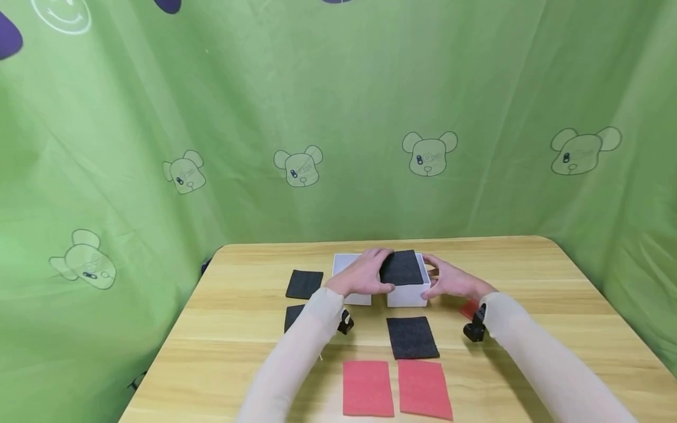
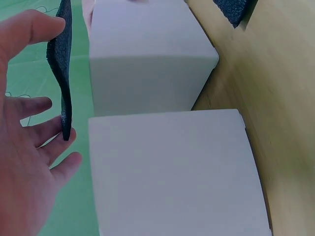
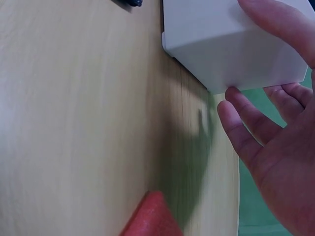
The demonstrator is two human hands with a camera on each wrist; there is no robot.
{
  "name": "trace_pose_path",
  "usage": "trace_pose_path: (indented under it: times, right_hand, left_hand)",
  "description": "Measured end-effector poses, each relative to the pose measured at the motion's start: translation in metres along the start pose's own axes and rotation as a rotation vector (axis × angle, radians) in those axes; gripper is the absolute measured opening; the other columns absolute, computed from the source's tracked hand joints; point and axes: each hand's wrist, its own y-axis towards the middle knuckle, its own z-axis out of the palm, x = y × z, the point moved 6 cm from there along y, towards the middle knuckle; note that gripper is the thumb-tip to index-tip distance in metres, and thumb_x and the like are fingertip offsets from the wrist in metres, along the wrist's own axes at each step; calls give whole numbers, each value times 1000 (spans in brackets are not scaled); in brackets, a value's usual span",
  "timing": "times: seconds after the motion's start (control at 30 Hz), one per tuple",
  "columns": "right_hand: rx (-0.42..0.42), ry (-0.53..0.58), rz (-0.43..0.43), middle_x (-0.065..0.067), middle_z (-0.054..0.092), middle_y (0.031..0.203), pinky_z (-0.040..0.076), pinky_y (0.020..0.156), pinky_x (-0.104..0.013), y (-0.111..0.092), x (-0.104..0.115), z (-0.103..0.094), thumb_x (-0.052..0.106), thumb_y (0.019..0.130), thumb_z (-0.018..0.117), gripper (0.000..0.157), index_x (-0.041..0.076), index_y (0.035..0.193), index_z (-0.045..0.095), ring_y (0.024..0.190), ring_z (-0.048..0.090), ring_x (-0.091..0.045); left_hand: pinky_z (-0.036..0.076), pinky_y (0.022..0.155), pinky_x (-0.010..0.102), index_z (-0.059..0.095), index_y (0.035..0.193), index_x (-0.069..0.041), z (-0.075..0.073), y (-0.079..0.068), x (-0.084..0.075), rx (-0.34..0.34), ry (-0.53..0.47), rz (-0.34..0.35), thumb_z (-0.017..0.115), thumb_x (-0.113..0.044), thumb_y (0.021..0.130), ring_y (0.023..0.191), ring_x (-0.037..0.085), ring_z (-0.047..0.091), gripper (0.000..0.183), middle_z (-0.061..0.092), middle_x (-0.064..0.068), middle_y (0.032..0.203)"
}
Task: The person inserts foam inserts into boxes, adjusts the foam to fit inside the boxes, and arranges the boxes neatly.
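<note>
My left hand pinches a black felt square between thumb and fingertips, tilted over the open top of a white box. In the left wrist view the felt square stands edge-on, slightly bent. My right hand holds that same box at its right side. The right wrist view has the thumb on the box's front and fingertips around the far edge. A second white box stands just to the left, partly covered by my left hand.
Two black squares lie at the left, one partly under my left forearm. Another black square lies in front of the box, with two red squares nearer me. A red piece lies by my right wrist. A green curtain hangs behind the table.
</note>
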Motion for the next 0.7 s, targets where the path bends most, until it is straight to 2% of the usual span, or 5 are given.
trace_pose_path:
  times: [0.27, 0.47, 0.7]
  right_hand:
    - [0, 20, -6, -33, 27, 141, 50, 87, -38, 2, 2, 1, -3, 65, 82, 112, -2, 148, 7, 118, 45, -45]
    - [3, -4, -2, -33, 28, 141, 50, 87, -38, 0, 2, 0, -2, 67, 82, 110, -2, 148, 7, 116, 47, -44]
    - [2, -37, 3, -32, 31, 140, 51, 85, -35, -1, 1, 0, 2, 68, 83, 109, -3, 148, 9, 113, 50, -40]
  left_hand:
    - [33, 104, 29, 31, 146, -12, 5, 12, -3, 26, 14, -1, 70, -40, 79, 129, 19, 36, 83, 37, 5, 145]
    - [34, 104, 29, 31, 146, -12, 8, 16, -3, 38, -15, -28, 70, -39, 79, 128, 18, 37, 82, 37, 4, 145]
    - [35, 101, 28, 34, 144, -12, 13, 22, -6, 38, -34, -20, 72, -37, 78, 124, 18, 40, 80, 39, 5, 143]
